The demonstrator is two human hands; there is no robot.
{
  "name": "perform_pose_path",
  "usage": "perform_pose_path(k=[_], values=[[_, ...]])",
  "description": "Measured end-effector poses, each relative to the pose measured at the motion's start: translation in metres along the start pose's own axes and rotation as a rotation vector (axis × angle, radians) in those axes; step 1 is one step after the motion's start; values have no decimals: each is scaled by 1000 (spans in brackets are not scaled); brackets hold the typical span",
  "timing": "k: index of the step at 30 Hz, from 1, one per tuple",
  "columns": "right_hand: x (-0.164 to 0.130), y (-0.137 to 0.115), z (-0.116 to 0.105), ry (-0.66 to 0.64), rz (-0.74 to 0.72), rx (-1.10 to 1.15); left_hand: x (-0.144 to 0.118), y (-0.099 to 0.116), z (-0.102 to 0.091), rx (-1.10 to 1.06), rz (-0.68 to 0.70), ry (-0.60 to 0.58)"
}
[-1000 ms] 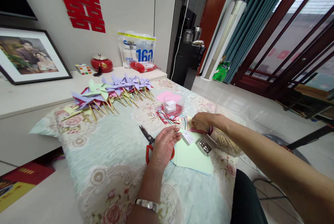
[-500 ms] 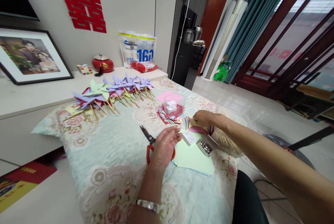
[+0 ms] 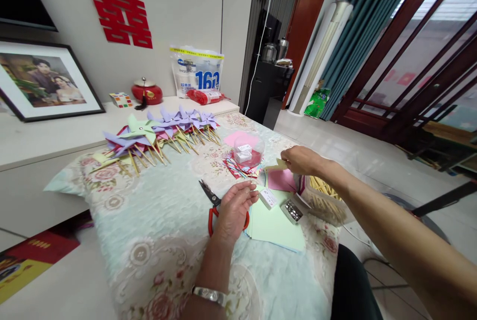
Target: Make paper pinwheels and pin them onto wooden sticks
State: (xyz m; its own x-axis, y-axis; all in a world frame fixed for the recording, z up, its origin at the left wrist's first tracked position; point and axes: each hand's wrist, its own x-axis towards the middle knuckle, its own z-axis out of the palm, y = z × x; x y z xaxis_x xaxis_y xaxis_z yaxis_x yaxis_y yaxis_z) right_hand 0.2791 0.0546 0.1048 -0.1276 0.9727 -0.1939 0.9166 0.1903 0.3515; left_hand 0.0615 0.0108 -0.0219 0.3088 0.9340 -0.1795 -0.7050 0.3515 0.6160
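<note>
My right hand (image 3: 303, 161) is closed in a pinch on a sheet of yellow paper (image 3: 281, 163), above pink paper (image 3: 281, 180) at the far end of the paper stack. My left hand (image 3: 238, 205) rests half-curled over the red-handled scissors (image 3: 211, 198), its fingers loosely apart and nothing visible in them. Beside its fingertips lies a small white box (image 3: 267, 199) on pale green paper (image 3: 278, 228). An opened small box of shiny metal pieces (image 3: 292, 210) sits to the right of it.
A clear tub of thin wooden sticks (image 3: 328, 200) stands at the table's right edge. Several paper pinwheels (image 3: 139, 128) lie at the back left. A clear round container (image 3: 249, 153) holding small white boxes rests on patterned paper pieces (image 3: 238, 167).
My right hand has moved slightly right and up, lifting the yellow paper and uncovering more pink paper. The stick tub shows more clearly. My left hand has barely moved.
</note>
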Motion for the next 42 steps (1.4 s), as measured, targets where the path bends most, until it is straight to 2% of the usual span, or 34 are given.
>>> perform_pose_path(k=[5, 9, 12, 16, 18, 21, 33, 35, 38, 42], values=[[-25, -15, -23, 107, 15, 41, -1, 1, 1, 59, 39, 27], [-43, -33, -27, 246, -62, 313, -1, 5, -1, 135, 123, 90], [-50, -50, -16, 289, -78, 703, -1, 11, -2, 87, 153, 111], [-45, -75, 12, 307, -91, 1227, -3, 21, -3, 26, 111, 64], [-39, -87, 25, 330, -64, 1410, -6, 25, -3, 30, 128, 46], [-31, -100, 40, 368, -20, 1551, -9, 28, -3, 76, 162, 26], [-27, -120, 70, 387, 32, 1853, -4, 19, -7, 230, 154, 81], [-26, -123, 73, 430, 40, 1863, -3, 17, -6, 231, 156, 78], [-28, -125, 74, 662, 112, 1686, -2, 15, -4, 222, 171, 84], [-35, -126, 70, 1049, 169, 1183, -3, 14, -2, 254, 201, 112]])
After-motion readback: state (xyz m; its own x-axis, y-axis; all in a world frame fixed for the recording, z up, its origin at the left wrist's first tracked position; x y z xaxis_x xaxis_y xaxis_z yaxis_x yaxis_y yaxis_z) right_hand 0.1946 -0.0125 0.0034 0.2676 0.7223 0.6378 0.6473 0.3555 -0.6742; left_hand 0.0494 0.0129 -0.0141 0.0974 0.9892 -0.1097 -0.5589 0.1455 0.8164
